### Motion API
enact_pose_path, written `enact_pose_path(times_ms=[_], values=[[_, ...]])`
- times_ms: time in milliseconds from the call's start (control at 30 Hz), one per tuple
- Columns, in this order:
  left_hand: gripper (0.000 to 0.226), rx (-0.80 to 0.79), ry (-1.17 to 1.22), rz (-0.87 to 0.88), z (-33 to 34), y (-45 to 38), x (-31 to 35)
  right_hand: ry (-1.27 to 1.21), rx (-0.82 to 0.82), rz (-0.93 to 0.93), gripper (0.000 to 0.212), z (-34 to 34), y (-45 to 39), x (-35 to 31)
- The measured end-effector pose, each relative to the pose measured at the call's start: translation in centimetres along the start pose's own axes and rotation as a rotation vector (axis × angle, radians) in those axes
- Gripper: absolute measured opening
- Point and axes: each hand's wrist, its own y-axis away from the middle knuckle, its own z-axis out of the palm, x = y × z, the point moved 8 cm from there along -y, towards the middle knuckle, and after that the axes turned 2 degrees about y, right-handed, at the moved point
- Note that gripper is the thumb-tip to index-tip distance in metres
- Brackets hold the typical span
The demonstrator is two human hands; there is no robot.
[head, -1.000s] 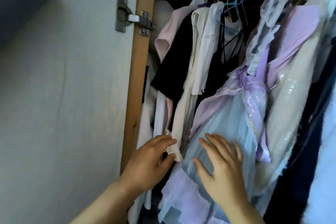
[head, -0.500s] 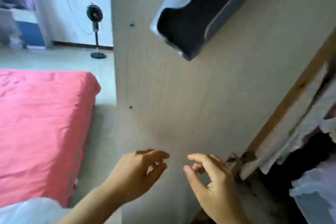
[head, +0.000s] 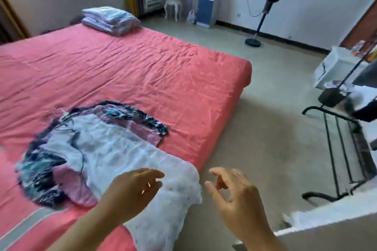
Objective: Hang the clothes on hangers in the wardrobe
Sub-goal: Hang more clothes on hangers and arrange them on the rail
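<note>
- Left hand (head: pixel 132 189) above thin white lacy garment (head: pixel 126 161), fingers loose, holding nothing.
- Right hand (head: pixel 234 193) over floor, fingers loosely curled, empty.
- White garment spread on pink bed sheet (head: pixel 142 71), atop dark patterned pink clothes (head: pixel 40 173).

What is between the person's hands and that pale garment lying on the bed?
Nothing visible. The left hand hovers right over the white garment, which lies on top of the pile on the bed; the right hand is just beside its hanging edge.
</note>
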Motion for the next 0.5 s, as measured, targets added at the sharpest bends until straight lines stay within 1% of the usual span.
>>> enact_pose_path(times_ms=[133, 300, 467, 500], values=[[0.034, 0.104, 0.017, -0.229, -3.1, 4.0, -8.0, -0.143, -0.147, -0.117, 0.019, 7.8, -3.0, -4.5], [0.034, 0.195, 0.037, -0.419, -6.6, 7.8, -14.5, -0.189, -0.33, -0.237, 0.025, 15.6, -6.7, -8.8], [0.037, 0.266, 0.035, -0.571, -8.2, 8.4, -19.9, -0.227, -0.441, -0.306, 0.028, 22.1, -11.2, -11.6], [0.038, 0.277, 0.037, -0.599, -8.4, 8.0, -20.7, -0.225, -0.438, -0.33, 0.028, 23.2, -12.2, -12.0]])
